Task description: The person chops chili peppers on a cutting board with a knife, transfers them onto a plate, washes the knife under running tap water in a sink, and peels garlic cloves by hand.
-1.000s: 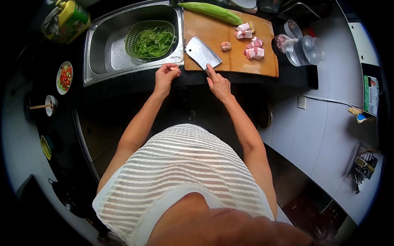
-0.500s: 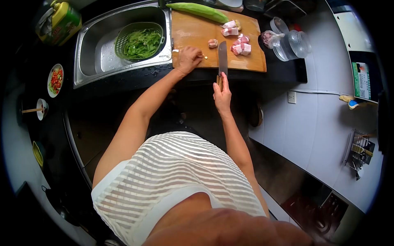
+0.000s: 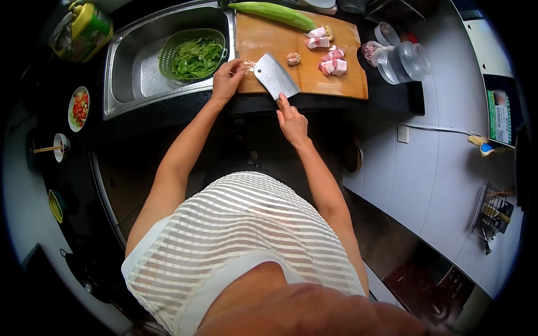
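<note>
In my right hand (image 3: 292,120) is the handle of a cleaver (image 3: 277,77). Its broad blade lies turned nearly flat over the wooden cutting board (image 3: 260,31), angled up to the left. My left hand (image 3: 227,80) is at the board's left edge, fingers curled together beside small whitish bits (image 3: 248,65); whether it pinches one is hidden. Just right of the blade sits a small garlic-like piece (image 3: 293,59). Chunks of raw meat (image 3: 333,63) lie on the right half of the board, with a long green gourd (image 3: 274,14) along its far edge.
Left of the board, a metal sink (image 3: 115,78) holds a green colander (image 3: 166,56) of leafy greens (image 3: 197,57). Glass jars (image 3: 414,60) and a bag (image 3: 374,51) stand at the right. Chopped red and green pieces fill a bowl (image 3: 79,109) at far left.
The cleaver has swung left and its blade has turned from edge-on to broadside. My left hand has drawn back left to the board's edge.
</note>
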Demonstrator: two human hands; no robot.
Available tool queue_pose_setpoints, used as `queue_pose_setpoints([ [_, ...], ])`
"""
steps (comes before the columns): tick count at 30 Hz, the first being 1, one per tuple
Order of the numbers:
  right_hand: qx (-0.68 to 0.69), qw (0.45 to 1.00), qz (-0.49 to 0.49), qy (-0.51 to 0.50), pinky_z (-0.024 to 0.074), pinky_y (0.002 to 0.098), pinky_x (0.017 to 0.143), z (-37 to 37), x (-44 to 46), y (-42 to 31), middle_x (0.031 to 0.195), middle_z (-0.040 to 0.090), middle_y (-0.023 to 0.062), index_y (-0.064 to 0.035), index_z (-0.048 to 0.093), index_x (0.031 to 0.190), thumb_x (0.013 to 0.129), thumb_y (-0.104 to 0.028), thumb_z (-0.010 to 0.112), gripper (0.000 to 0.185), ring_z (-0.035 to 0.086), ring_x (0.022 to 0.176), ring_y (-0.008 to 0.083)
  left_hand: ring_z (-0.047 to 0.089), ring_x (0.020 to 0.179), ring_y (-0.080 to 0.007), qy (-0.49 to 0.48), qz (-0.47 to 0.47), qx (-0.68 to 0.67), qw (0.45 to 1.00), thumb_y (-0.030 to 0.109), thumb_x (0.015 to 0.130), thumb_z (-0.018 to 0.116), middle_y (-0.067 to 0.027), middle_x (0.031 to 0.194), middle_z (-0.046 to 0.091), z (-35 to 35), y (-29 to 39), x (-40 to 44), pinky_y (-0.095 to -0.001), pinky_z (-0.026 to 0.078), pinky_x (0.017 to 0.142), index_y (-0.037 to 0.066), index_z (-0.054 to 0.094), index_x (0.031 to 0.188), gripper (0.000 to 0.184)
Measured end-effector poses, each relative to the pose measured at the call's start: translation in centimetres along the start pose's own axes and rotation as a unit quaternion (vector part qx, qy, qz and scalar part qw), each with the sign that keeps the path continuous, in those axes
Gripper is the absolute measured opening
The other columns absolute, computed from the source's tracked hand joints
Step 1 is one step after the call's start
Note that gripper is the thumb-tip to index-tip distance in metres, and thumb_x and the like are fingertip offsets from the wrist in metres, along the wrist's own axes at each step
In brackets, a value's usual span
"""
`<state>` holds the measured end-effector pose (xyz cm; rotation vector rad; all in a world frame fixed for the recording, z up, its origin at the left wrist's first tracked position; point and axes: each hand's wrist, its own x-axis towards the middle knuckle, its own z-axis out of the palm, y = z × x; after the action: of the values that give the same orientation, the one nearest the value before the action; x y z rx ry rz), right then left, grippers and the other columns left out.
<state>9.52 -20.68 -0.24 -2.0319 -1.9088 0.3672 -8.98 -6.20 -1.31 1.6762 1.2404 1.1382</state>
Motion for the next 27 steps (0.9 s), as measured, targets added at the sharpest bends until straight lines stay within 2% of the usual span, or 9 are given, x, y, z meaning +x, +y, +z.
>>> queue_pose_setpoints([
  [2,-0.02,1.0,0.0,-0.006,0.0494,0.0405,0.058,-0.8,0.4,0.2,0.083,0.06,0.0143,-0.0199,0.035,0.13,0.081,-0.023,0.055,0.053,0.06,0.066,0.0335,0.056,0.07,-0.0118,0.02,-0.042,-0.057,0.997,0.009,0.073,0.064,-0.0055,0.08,0.058,-0.8,-0.2,-0.8,-0.0231,0.046,0.063,0.003,0.062,0.096,0.024],
  [6,0.094,0.974,-0.043,0.2,0.0479,0.04,0.058,-4.4,1.4,-2.0,0.086,0.06,0.0163,-0.0166,0.035,0.13,0.079,-0.018,0.058,0.056,0.06,0.071,0.0333,0.054,0.07,-0.0089,0.036,-0.072,-0.12,0.99,0.01,0.076,0.063,-0.0033,0.081,0.058,-1.8,-0.8,-2.4,-0.0218,0.044,0.064,0.001,0.062,0.096,0.022],
  [7,0.123,0.958,-0.066,0.249,0.0475,0.0404,0.052,-4.1,1.5,-2.1,0.073,0.056,0.0141,-0.0178,0.039,0.128,0.079,-0.02,0.058,0.052,0.058,0.06,0.0318,0.054,0.072,-0.0079,0.032,-0.081,-0.121,0.989,0.011,0.076,0.064,-0.0024,0.082,0.058,-2.0,-0.8,-2.8,-0.0212,0.044,0.065,0.0,0.062,0.095,0.022],
  [8,0.123,0.959,-0.066,0.247,0.0475,0.0404,0.052,-3.3,1.0,-1.5,0.073,0.056,0.0141,-0.0178,0.039,0.128,0.079,-0.02,0.058,0.052,0.058,0.06,0.0318,0.054,0.072,-0.0079,0.033,-0.083,-0.12,0.989,0.011,0.076,0.064,-0.0024,0.082,0.058,-2.1,-0.6,-3.4,-0.0212,0.044,0.065,0.0,0.062,0.095,0.022],
  [11,-0.044,0.998,-0.003,-0.054,0.0471,0.0466,0.055,0.9,-0.9,1.7,0.072,0.056,0.0169,-0.0228,0.029,0.133,0.081,-0.022,0.055,0.058,0.058,0.06,0.0359,0.054,0.073,-0.0066,0.025,-0.121,-0.146,0.981,0.01,0.076,0.063,-0.0005,0.081,0.059,-1.7,-1.9,-4.3,-0.0202,0.044,0.066,0.001,0.061,0.094,0.02],
  [12,-0.042,0.997,-0.003,-0.067,0.0471,0.0473,0.056,0.6,-0.7,1.6,0.071,0.057,0.0175,-0.024,0.023,0.135,0.082,-0.022,0.053,0.061,0.058,0.06,0.0365,0.054,0.073,-0.0066,0.025,-0.124,-0.146,0.981,0.01,0.076,0.063,-0.0005,0.081,0.059,-1.8,-1.4,-4.4,-0.0202,0.044,0.066,0.001,0.061,0.094,0.02],
  [19,0.017,1.0,-0.019,-0.017,0.0485,0.0437,0.06,-1.7,-0.4,0.4,0.081,0.06,0.0189,-0.0218,0.03,0.132,0.081,-0.021,0.055,0.057,0.06,0.07,0.0368,0.053,0.07,-0.0049,-0.027,-0.164,-0.223,0.961,0.009,0.077,0.062,0.0026,0.076,0.058,-1.2,0.4,-4.5,-0.0203,0.043,0.064,0.001,0.059,0.088,0.015],
  [22,0.169,0.973,0.025,0.154,0.0481,0.0398,0.07,-3.5,-0.6,-0.7,0.102,0.058,0.0206,-0.0145,0.034,0.13,0.08,-0.014,0.057,0.054,0.059,0.087,0.0355,0.05,0.069,-0.0039,-0.06,-0.104,-0.131,0.984,0.007,0.079,0.06,0.0034,0.077,0.054,-0.3,1.3,-2.7,-0.0188,0.042,0.062,0.001,0.057,0.092,0.015],
  [27,0.234,0.949,0.098,0.189,0.0463,0.0366,0.076,-3.3,-1.3,0.9,0.109,0.055,0.0215,-0.0045,0.034,0.128,0.082,-0.012,0.053,0.05,0.057,0.095,0.0355,0.056,0.077,-0.0274,-0.098,0.069,0.104,0.987,0.014,0.072,0.061,-0.0079,0.083,0.059,3.0,0.6,1.9,-0.0364,0.045,0.069,0.006,0.06,0.093,0.023],
])
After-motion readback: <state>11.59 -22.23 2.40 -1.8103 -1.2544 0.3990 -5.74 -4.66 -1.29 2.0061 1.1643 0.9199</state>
